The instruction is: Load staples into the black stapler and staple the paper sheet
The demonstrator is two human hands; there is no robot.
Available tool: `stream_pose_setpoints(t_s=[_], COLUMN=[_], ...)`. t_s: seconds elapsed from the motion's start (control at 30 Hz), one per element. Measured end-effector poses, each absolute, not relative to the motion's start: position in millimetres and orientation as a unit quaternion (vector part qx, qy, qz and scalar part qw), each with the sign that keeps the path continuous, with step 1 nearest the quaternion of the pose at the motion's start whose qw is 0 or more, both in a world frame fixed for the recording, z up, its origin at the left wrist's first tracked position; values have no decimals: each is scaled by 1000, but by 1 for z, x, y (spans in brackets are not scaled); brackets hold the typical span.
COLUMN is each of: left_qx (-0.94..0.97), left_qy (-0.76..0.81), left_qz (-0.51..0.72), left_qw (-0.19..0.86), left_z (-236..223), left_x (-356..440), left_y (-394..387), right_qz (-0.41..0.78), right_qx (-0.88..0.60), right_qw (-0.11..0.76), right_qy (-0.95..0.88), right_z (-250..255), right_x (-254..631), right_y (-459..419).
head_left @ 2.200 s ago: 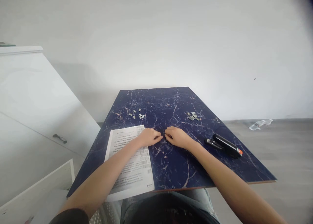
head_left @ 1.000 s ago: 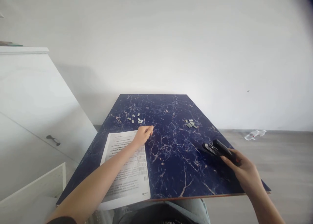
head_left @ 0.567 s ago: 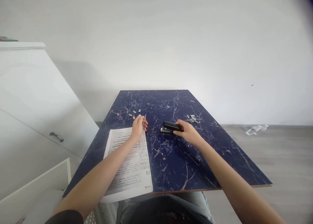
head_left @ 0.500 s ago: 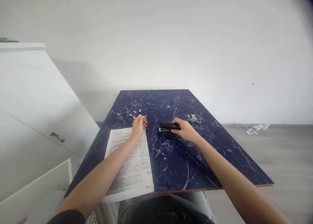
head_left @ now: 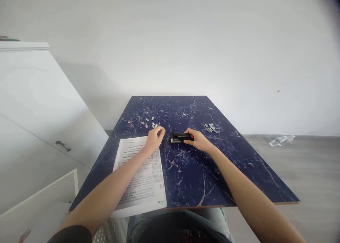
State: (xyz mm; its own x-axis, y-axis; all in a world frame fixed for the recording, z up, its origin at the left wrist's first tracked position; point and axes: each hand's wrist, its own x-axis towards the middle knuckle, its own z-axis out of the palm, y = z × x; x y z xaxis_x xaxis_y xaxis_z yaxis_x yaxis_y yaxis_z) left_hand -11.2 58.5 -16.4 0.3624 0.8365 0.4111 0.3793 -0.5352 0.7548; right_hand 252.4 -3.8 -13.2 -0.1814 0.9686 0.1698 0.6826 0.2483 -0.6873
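My right hand [head_left: 196, 139] grips the rear of a black stapler [head_left: 178, 137] that has a red patch at its back end. The stapler's front points left, toward my left hand [head_left: 156, 136], and a gap shows between its upper and lower arms. My left hand is closed, its fingertips pinched a short way left of the stapler; whatever lies between them is too small to make out. Under my left wrist and forearm lies a printed sheet of paper [head_left: 143, 190]. Just beyond that hand are several loose staple strips [head_left: 147, 125].
The dark blue marbled table [head_left: 183, 186] ends at my lap. A small pile of staple strips [head_left: 211, 128] sits at right. A white cabinet [head_left: 32, 105] stands at left, and a clear plastic bottle [head_left: 281, 140] lies on the floor at right.
From the table's right side, my right hand has picked up the stapler and brought it left to the middle. My left hand moved toward the left strips, then slightly back right, fingers pinched.
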Motion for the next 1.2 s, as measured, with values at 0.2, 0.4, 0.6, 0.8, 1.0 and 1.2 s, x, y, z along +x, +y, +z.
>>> stream_pose_setpoints(t_s=[0.2,0.4,0.6,0.8,1.0,1.2], left_qx=[788,804,813,817,819,824], left_qy=[383,358,322,311,307,318], left_qz=[401,372,328,324,322,317], left_qw=[267,296,357,362,363,345], left_z=[-21,-27,-22,-21,-23,-23], left_x=[-10,-9,-8,-6,-6,-6], left_y=[61,63,57,55,56,57], right_qz=[327,551,640,639,634,620], right_qx=[-512,-526,-498,-497,-501,-519], right_qw=[422,411,396,425,437,446], right_qy=[-673,-501,-431,-404,-395,-385], right_z=[-12,-4,-11,-20,-17,-16], right_x=[267,280,269,262,259,256], right_y=[-6,-18,-16,-11,-13,-12])
